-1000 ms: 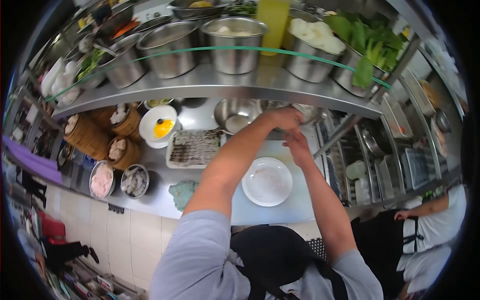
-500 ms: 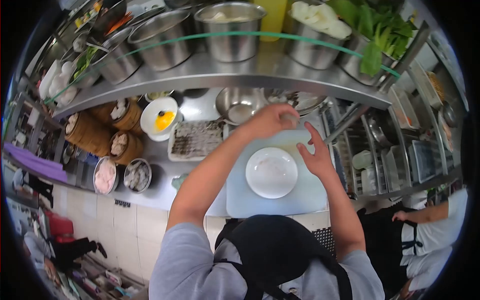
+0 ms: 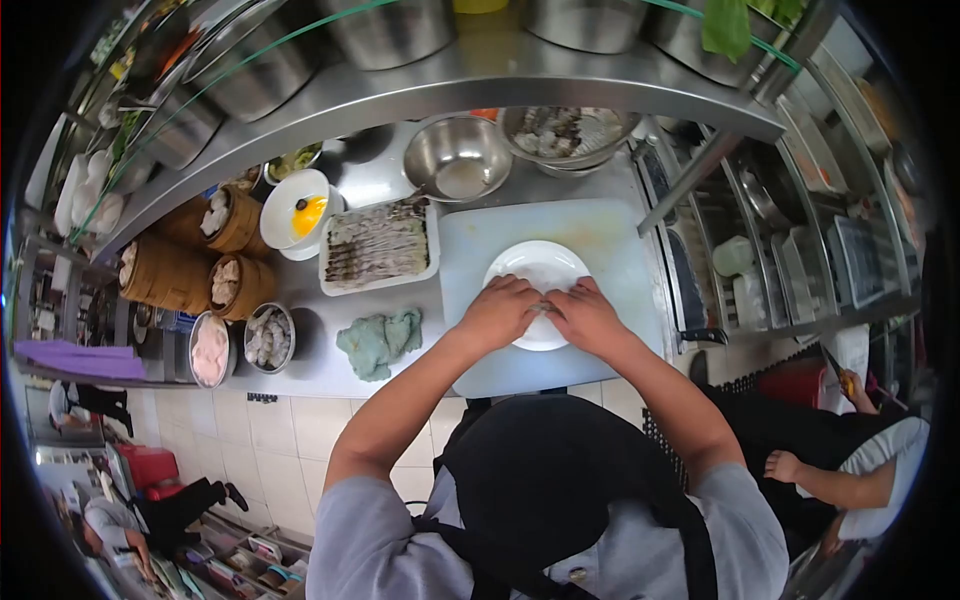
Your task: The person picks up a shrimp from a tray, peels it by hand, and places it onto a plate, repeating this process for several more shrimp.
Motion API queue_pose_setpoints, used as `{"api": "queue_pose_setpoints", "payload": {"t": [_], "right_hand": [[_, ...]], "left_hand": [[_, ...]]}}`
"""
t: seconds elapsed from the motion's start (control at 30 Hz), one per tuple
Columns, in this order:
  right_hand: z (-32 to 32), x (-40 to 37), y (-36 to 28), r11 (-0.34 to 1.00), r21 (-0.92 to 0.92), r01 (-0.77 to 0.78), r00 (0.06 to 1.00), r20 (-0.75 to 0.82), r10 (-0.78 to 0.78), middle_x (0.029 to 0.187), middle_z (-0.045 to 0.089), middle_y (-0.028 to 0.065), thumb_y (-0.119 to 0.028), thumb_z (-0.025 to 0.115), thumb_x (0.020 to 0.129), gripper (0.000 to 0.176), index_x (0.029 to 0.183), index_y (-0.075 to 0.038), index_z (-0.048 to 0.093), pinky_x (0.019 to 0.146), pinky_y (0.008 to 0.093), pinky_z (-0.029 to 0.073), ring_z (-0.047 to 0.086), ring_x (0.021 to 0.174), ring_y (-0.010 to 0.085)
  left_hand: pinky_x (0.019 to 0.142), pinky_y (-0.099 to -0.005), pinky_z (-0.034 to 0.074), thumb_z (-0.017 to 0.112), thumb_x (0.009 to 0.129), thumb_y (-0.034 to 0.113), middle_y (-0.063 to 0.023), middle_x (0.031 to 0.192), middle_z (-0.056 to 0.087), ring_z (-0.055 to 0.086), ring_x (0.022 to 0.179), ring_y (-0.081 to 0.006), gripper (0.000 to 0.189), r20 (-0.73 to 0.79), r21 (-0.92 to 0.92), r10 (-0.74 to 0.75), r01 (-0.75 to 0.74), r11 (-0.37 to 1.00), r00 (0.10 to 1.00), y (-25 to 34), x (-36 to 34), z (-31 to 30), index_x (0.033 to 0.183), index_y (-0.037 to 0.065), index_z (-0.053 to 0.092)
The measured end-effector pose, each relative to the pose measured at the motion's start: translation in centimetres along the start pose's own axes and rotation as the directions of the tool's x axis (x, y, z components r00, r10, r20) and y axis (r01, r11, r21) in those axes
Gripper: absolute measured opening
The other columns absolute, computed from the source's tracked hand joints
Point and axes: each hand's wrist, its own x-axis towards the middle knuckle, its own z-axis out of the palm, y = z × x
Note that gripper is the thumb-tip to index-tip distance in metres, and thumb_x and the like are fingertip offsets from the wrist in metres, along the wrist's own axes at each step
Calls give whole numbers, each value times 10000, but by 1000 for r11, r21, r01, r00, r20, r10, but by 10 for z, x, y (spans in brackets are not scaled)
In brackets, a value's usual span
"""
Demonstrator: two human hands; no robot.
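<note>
A round white plate (image 3: 540, 262) rests on the pale cutting board (image 3: 600, 225). Over its near half, my left hand (image 3: 503, 312) and my right hand (image 3: 583, 315) meet with fingers bent and closed. Between the fingertips is a small greyish piece, too small to name, and both hands seem to pinch it. Left of the board lies a white tray (image 3: 378, 245) with rows of greyish shrimp. Behind the board stand an empty steel bowl (image 3: 458, 158) and a steel colander (image 3: 570, 130) with shrimp.
A green cloth (image 3: 380, 343), bowls of pink paste (image 3: 210, 348) and shrimp (image 3: 268, 337), a white bowl with yolk (image 3: 302, 215), and bamboo steamers (image 3: 170, 275) are at left. A steel shelf (image 3: 450, 95) crosses above. A knife (image 3: 704, 336) lies right; a co-worker (image 3: 850, 480) stands beyond.
Both hands have come down from behind the plate to its near half and together. The view has tilted down, showing the cloth and colander more fully. The co-worker's other hand now shows, holding a blade.
</note>
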Motion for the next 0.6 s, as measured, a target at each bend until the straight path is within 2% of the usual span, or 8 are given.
{"api": "queue_pose_setpoints", "payload": {"t": [0.07, 0.13, 0.17, 0.27, 0.4, 0.47, 0.6], "right_hand": [[7, 0, 1, 999, 54, -6, 999, -43, 8, 795, 697, 141, -180, 666, 892, 135, 974, -73, 673, 977, 426, 419, 679, 825, 305], [13, -1, 6, 999, 2, 48, 997, -52, -48, 794, 695, 145, -167, 659, 899, 137, 995, -69, 672, 974, 426, 424, 679, 821, 301], [13, -2, 8, 1000, -8, 22, 998, -50, -23, 794, 695, 145, -167, 659, 899, 137, 995, -69, 672, 974, 426, 424, 679, 821, 301], [14, -1, 9, 993, 115, 8, 994, -108, 5, 792, 701, 147, -149, 660, 891, 101, 925, -62, 698, 956, 409, 441, 671, 807, 314], [15, 1, 10, 991, 129, 31, 997, -71, -22, 772, 699, 148, -140, 657, 887, 97, 882, -58, 708, 946, 402, 448, 668, 788, 318], [17, 2, 10, 988, 143, 52, 995, -89, -39, 743, 689, 155, -129, 650, 885, 105, 855, -50, 712, 943, 401, 451, 662, 774, 324], [20, 5, 17, 987, 155, 46, 998, -44, -39, 729, 682, 161, -125, 650, 880, 119, 828, -42, 717, 939, 404, 457, 661, 773, 329]], "left_hand": [[1053, -446, 453, 733, 855, 156, -112, 1122, 684, 611, 1131, -331, 315, -40, 26, 2, 0, 1000, 999, 1, -3, 5, 1157, 72, 701], [1031, -453, 458, 742, 845, 149, -107, 1107, 684, 610, 1105, -327, 289, -192, -9, -33, 32, 999, 981, 0, -5, 10, 1122, 73, 713], [1031, -453, 458, 742, 845, 149, -107, 1107, 684, 610, 1105, -327, 289, -183, -26, -17, 12, 1000, 983, -1, -5, 12, 1122, 73, 713], [986, -442, 464, 756, 832, 154, -94, 1078, 686, 606, 1078, -318, 240, -218, -44, -11, 1, 999, 976, -4, -4, 14, 1058, 74, 738], [982, -441, 465, 757, 832, 152, -90, 1069, 687, 606, 1078, -313, 238, -234, -34, -18, 10, 999, 972, 1, -3, 17, 1055, 71, 737], [966, -438, 476, 759, 828, 126, -89, 1036, 687, 612, 1055, -314, 202, -278, -66, 19, -39, 997, 960, 1, -2, 19, 1019, 63, 740], [950, -433, 489, 765, 820, 100, -90, 1006, 688, 617, 1028, -321, 177, -245, -72, 49, -69, 995, 968, -7, 2, 23, 988, 54, 741]]}}
